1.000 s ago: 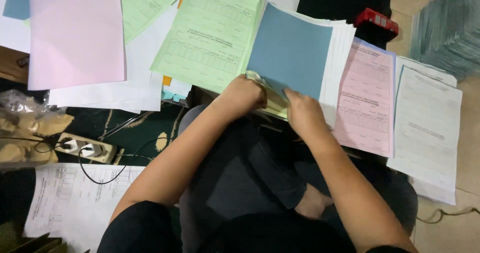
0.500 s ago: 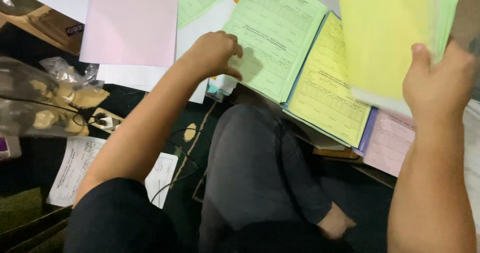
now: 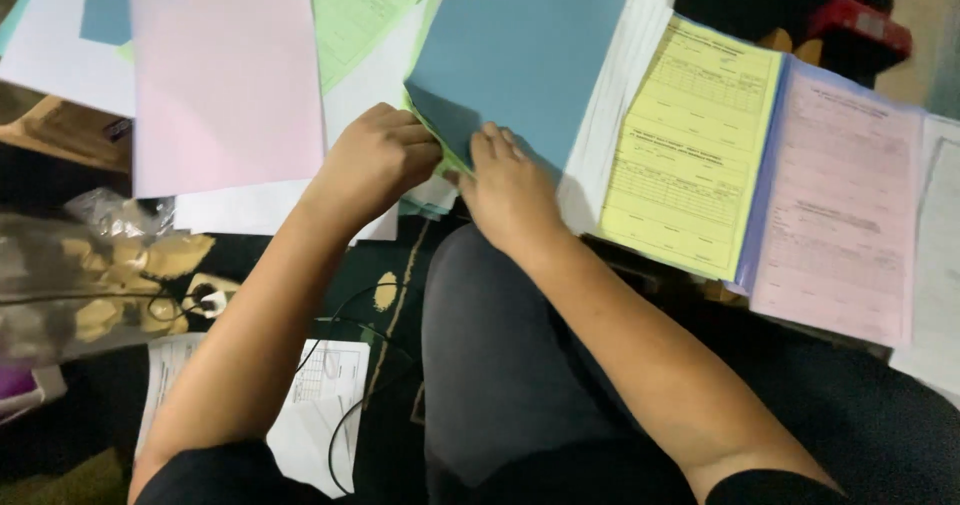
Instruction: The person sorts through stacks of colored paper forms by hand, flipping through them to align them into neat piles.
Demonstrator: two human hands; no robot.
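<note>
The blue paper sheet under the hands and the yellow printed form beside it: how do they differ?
The blue paper sheet looks blank; the yellow printed form carries tables of print. Both hands, left and right, touch the blue sheet's lower corner; the yellow form lies untouched. Both are flat rectangular papers on stacks.

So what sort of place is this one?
Probably a home or informal office floor used for sorting paperwork: coloured forms like the yellow form lie spread out, with a power strip on a dark patterned rug.
</note>
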